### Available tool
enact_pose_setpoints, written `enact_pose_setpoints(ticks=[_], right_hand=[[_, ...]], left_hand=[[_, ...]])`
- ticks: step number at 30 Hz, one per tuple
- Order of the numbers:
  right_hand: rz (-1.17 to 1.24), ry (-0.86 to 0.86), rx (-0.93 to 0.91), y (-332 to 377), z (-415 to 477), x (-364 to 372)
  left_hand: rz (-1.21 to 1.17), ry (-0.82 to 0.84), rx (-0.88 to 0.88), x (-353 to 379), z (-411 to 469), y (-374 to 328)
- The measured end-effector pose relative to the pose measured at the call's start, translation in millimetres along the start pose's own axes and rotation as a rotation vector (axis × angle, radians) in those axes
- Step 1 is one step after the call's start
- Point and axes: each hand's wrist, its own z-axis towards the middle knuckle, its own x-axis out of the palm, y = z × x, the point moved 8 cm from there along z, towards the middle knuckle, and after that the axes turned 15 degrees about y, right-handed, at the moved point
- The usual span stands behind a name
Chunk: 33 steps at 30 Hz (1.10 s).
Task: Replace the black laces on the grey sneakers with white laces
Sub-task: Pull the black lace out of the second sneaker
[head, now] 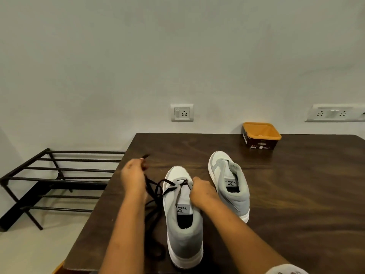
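While our left hand [134, 175] pinches the black lace [156, 186] and our right hand [203, 192] grips the near sneaker [183, 230] on the worktop [296, 194], we judge the unlacing nearly done; next we pull toward ten o'clock. The second sneaker [229, 184] stands at two o'clock.

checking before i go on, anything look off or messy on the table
Nothing spilled or damaged. The only untidy thing is the black lace, partly out of the near grey sneaker and trailing in loose loops toward the table's left edge, held by the left hand.
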Motion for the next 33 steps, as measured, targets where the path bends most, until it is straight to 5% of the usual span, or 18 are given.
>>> enact_pose_setpoints(ticks=[2, 6, 8, 12, 16, 22, 28, 33], right_hand=[[-0.037, -0.004, -0.037, 3.6, 0.7, 1.5], [-0.167, -0.021, -0.154, 15.6, 0.0, 3.2], [-0.223, -0.047, -0.165, 18.6, -1.1, 2.1], [-0.324, -0.124, -0.172, 25.2, -5.3, -1.5], [-0.189, -0.071, -0.143, 16.0, 8.0, 4.0], [0.027, -0.158, -0.131, 3.9, 15.6, -10.5], [1.16, 0.032, -0.027, -32.7, 13.1, -6.5], [1.305, 0.167, -0.047, -35.5, 13.2, -6.2]], left_hand=[[0.239, -0.006, -0.066, -28.0, 3.9, -14.5], [1.154, 0.207, -0.418, -41.5, -1.3, 8.8], [1.337, 0.268, -0.439, -27.1, -11.9, 14.8], [1.123, 0.463, -0.192, 26.8, -20.8, 22.0], [1.029, 0.76, -0.227, 62.6, -36.0, 45.2], [1.141, 0.514, -0.121, 62.0, -36.2, 45.6], [1.148, 0.426, -0.081, 59.2, -34.3, 42.7], [1.162, 0.363, -0.041, 57.1, -34.0, 40.1]])
